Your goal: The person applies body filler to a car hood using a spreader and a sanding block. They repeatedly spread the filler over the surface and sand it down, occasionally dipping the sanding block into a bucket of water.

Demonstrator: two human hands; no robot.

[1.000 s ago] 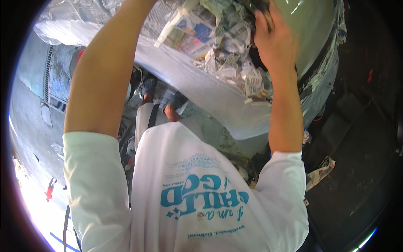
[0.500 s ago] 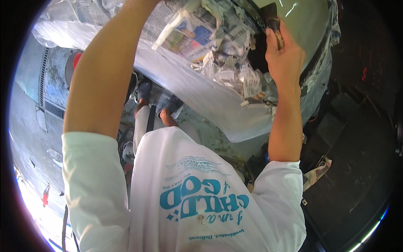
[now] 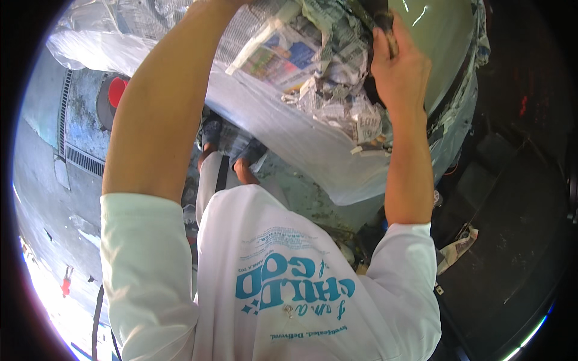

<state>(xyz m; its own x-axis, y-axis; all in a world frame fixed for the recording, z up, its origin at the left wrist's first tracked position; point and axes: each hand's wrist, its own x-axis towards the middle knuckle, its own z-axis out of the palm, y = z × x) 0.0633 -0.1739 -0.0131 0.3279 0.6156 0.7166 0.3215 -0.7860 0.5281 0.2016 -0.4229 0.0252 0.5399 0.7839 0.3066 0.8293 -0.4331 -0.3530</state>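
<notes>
My right hand (image 3: 400,75) is closed around the wooden handle of a small scraper (image 3: 391,43), its dark tool end turned away from me. It works by a dark edge between crumpled newspaper (image 3: 337,84) and a smooth, pale, glossy curved panel (image 3: 442,36). Flat printed newspaper sheets and a clear plastic sheet (image 3: 337,171) cover the large body in front of me. At the top edge, over the newspaper, my left hand (image 3: 226,2) is mostly cut off by the picture rim. Its fingers are hidden.
Below the plastic are my feet (image 3: 211,132) on a stained floor. To the left are a red round thing (image 3: 117,91) and a floor drain grate (image 3: 84,159). A torn newspaper strip (image 3: 459,248) lies at right. Far left, a small figure in red (image 3: 65,284) shows.
My right hand has shifted slightly up and left with the scraper, whose blade shows less. My left arm has moved a little right. The view has shifted, baring more of the red thing.
</notes>
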